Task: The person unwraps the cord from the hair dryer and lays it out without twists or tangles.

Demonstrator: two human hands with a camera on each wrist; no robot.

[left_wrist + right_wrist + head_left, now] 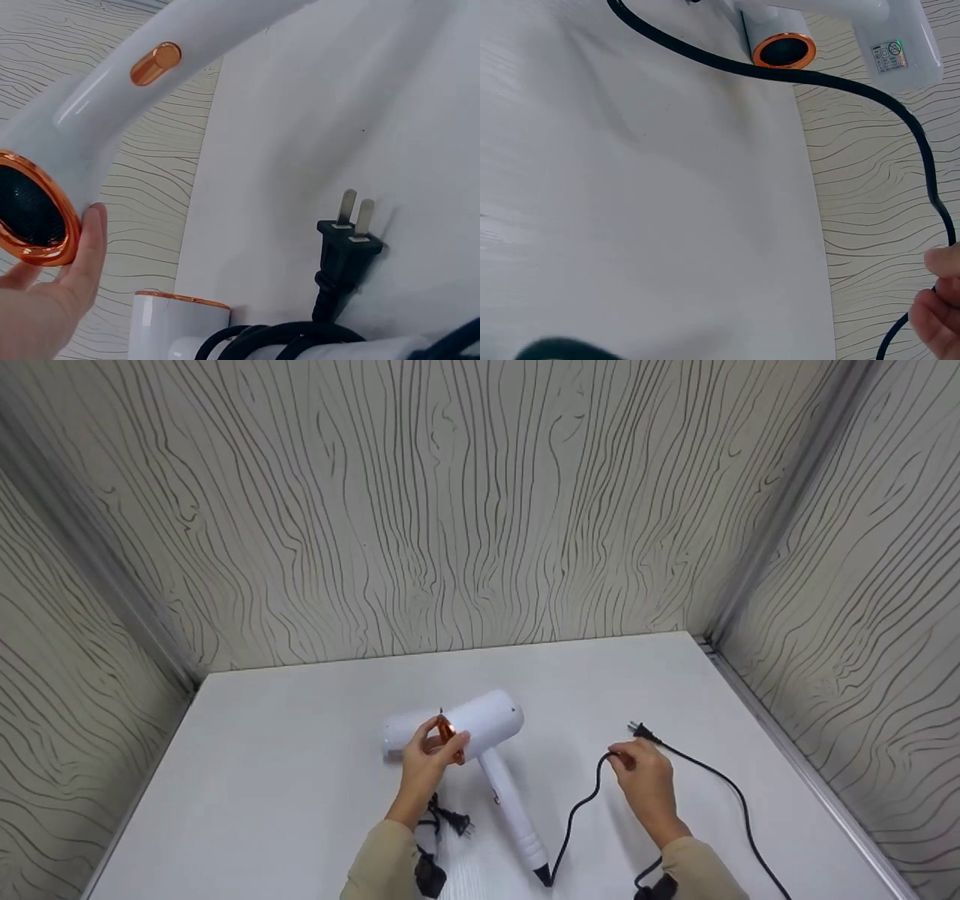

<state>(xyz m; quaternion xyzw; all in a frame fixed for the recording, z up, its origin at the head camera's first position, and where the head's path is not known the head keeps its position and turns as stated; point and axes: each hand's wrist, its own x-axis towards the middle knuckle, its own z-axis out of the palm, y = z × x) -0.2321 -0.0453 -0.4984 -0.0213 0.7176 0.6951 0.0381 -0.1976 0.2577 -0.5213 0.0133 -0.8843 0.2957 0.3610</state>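
Observation:
My left hand (pixel 424 765) grips a white hair dryer (pixel 491 720) by the orange-rimmed end of its barrel. Its handle (pixel 217 37), with an orange switch (pixel 156 64), slopes down towards the near side in the head view. From the handle's end runs a black power cord (pixel 574 810), and my right hand (pixel 646 780) pinches that cord between thumb and fingers. A second white hair dryer (pixel 397 735) lies on the table, partly hidden behind the left hand. Its own cord (pixel 292 334) is wound around it, with a two-pin plug (pixel 347 251) sticking out.
Another two-pin plug (pixel 643 731) shows just beyond the right hand, and black cord (pixel 739 802) trails from it along the right side of the white table (pixel 262 780). Wood-patterned panels (pixel 465 510) enclose the table at the back and both sides.

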